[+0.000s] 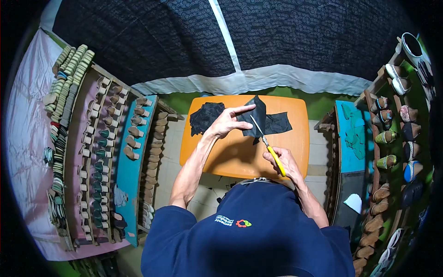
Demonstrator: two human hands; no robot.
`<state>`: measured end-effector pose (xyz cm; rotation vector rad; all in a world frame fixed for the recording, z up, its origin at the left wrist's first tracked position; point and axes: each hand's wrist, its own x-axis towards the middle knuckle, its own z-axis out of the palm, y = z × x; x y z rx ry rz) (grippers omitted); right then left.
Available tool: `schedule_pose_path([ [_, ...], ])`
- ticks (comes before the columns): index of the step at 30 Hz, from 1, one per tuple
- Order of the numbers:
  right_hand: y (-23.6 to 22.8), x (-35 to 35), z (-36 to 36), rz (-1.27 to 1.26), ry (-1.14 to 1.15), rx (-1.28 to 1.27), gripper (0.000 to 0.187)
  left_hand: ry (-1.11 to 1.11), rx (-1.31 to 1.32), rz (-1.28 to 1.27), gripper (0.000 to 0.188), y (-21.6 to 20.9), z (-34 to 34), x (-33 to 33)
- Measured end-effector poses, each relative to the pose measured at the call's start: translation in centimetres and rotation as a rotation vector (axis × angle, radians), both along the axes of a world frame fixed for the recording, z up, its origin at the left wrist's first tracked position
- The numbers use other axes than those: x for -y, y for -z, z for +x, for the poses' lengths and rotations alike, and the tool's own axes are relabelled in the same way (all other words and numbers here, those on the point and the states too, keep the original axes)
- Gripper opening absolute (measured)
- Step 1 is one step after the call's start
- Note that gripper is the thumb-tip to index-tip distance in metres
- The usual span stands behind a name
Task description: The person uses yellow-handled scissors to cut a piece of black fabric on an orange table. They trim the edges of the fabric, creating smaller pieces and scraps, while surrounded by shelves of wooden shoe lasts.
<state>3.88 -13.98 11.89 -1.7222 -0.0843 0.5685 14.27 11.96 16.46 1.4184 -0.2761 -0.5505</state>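
Note:
Above the orange table [221, 162], my left hand [227, 122] pinches a piece of black fabric [258, 110] between thumb and fingers, holding it raised. My right hand [287, 162] grips yellow-handled scissors [276, 159], whose silver blades point up and left against the lower part of that fabric. How far the blades are parted is hard to make out. A crumpled heap of black fabric [203, 117] lies on the tabletop left of my left hand. Flatter black pieces [279, 123] lie on the right, partly behind the raised one.
Wooden racks of shoe lasts and shoes stand at the left [104, 152] and right [385, 138]. A blue board [350, 159] at the right carries green scraps [354, 134]. Dark patterned cloth [295, 37] hangs beyond the table. Small dark scraps lie on the tiled floor [194, 194].

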Motion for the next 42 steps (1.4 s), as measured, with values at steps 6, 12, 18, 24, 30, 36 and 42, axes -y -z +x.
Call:
schedule_pose_path([
  [6, -1.5, -0.1, 0.0, -0.031, 0.043, -0.037, 0.050, -0.030, -0.004, -0.005, 0.065, 0.2, 0.3, -0.2],
  [12, -0.5, 0.5, -0.1, -0.031, 0.020, -0.073, 0.053, 0.027, 0.011, 0.032, 0.055, 0.1, 1.7, -1.1],
  [18, -0.6, 0.7, -0.3, 0.056, -0.036, -0.155, 0.052, 0.203, 0.009, 0.158, 0.062, -0.7, 2.5, -1.2],
  [24, -1.0, 0.5, -0.1, 0.094, -0.057, -0.226, 0.044, 0.193, -0.024, 0.182, 0.061, -1.2, 1.6, -0.5],
  [30, 0.2, 0.8, 0.0, 0.125, -0.082, -0.228, 0.041, 0.171, -0.050, 0.172, 0.056, 0.5, 2.2, -1.4],
  [36, -0.2, 0.6, 0.0, 0.108, -0.059, -0.217, 0.040, 0.124, -0.065, 0.174, 0.054, -0.1, 1.6, -1.6],
  [42, 0.1, 0.6, 0.3, 0.128, -0.033, -0.216, 0.047, 0.087, -0.077, 0.131, 0.051, 0.4, 1.7, -1.8],
])
